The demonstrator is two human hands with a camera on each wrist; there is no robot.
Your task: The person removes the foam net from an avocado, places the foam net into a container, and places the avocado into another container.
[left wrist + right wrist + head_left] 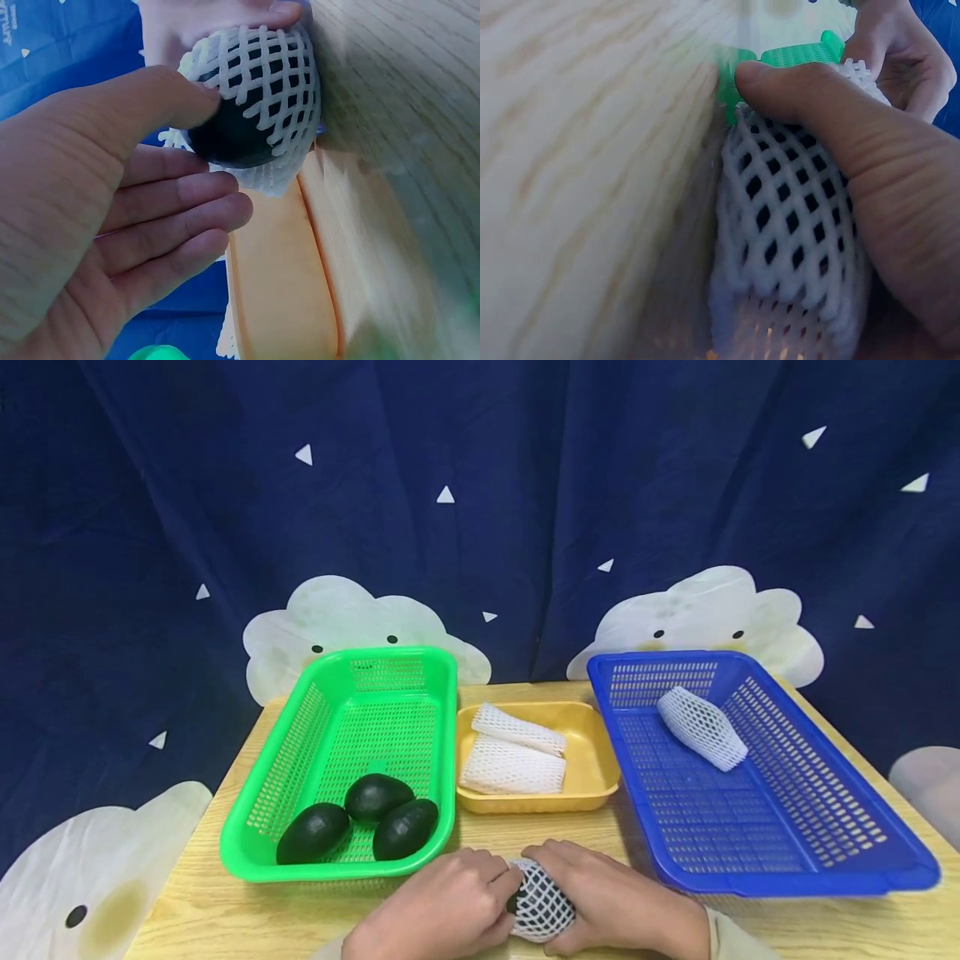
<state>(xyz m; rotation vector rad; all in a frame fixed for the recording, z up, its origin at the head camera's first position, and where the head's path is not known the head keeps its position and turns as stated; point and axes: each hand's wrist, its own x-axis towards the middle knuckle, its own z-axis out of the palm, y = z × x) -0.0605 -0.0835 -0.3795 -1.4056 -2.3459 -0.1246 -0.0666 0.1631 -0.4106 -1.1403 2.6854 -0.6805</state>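
Observation:
A dark avocado (232, 139) sits inside a white foam net sleeve (546, 906), held low over the front of the table. Its bare dark end faces my left hand (450, 897), whose thumb and index finger pinch at the sleeve's open edge and that end; the other left fingers extend loosely. From the other side my right hand (611, 897) grips the sleeved avocado, its thumb lying along the mesh in the right wrist view. Farther back, a yellow tray (540, 803) contains two flat foam sleeves (513, 767).
At left stands a green basket (337, 870) with three dark avocados (315, 833) near its front. A blue basket (750, 843) at right holds a bulging foam sleeve (702, 728). Behind the wooden table (187, 902) hangs a dark blue curtain (510, 527).

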